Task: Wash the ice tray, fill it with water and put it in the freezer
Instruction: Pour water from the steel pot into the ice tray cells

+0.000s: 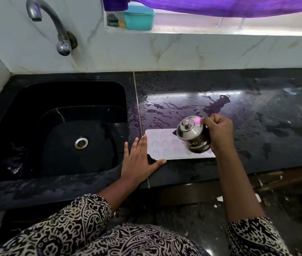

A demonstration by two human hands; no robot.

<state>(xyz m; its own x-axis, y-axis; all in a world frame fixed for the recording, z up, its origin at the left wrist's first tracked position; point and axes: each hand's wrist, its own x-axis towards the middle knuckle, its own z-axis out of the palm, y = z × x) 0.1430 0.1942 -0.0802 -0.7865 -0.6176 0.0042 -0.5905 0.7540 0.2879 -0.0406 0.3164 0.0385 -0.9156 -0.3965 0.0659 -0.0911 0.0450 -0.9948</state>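
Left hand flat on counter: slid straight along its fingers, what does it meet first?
Probably the ice tray: the left hand has its rightmost fingertip at the tray's left edge, near its far corner. The other fingers would run past it over wet counter toward the tiled wall.

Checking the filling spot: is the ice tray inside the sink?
No, the ice tray lies on the wet counter right of the sink, left hand flat at its end, right hand holding a steel jug over it.

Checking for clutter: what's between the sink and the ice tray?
Head view: the left hand lies flat on the wet counter there, touching the ice tray edge.
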